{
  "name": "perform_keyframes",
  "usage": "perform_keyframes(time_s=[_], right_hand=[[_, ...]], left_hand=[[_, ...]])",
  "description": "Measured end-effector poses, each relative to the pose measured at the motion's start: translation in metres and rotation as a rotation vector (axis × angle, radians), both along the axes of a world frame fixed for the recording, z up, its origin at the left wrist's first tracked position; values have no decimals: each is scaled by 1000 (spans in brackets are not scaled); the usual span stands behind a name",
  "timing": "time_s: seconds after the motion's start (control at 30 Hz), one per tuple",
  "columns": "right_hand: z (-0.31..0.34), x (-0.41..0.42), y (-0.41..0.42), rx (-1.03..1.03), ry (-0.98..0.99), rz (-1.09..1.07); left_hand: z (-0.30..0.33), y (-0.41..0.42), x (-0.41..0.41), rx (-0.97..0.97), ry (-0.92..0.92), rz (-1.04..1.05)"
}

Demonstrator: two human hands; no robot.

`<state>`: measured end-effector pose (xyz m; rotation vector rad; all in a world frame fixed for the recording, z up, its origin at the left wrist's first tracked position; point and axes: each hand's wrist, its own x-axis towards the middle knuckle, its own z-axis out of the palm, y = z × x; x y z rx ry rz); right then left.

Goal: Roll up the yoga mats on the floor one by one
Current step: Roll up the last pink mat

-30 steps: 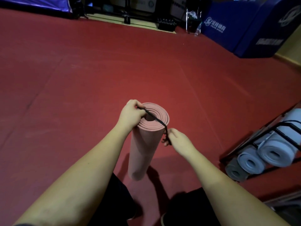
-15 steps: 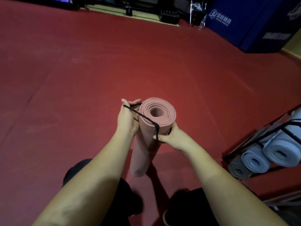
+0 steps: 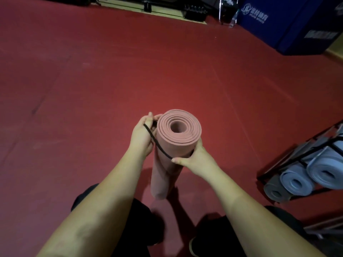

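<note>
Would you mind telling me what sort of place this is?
Probably a gym or yoga studio: red padded floor, a rack of rolled grey mats, and blue crash pads by the wall.

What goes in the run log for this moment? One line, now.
pink mat: rolled, upright | black strap: stretched beside top, not yet around | left hand: holds strap | right hand: grips mat, strap | rack: grey rolls

Red floor [image 3: 92,89]; pink rolled mat [image 3: 172,154] upright on it; rack [image 3: 297,158] of grey rolls at right.
</note>
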<state>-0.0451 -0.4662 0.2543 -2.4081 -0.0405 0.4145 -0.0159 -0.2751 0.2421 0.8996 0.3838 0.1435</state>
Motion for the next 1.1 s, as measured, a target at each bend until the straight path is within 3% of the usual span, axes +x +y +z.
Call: perform_keyframes(time_s=[0.1,0.17,0.57,0.73,0.8,0.97,1.1], right_hand=[[-7,10,-8,-23,-3,69],[-18,21,-13,-19,-4,90],[-85,67,-14,-47,113,133],[-130,55,-39,-376,503,278],[-147,46,-37,-179,476,186],[-102,64,7,735,156,-631],[-77,79,18,953,167,-750]], left_hand=[[-26,14,-5,489,106,-61],[-48,20,-6,684,183,-166],[-105,-3,26,1049,351,-167],[-141,6,18,1376,530,-254],[-146,14,22,1368,559,-229],[-129,-2,32,1213,419,-180],[-128,-9,31,860,416,-310]])
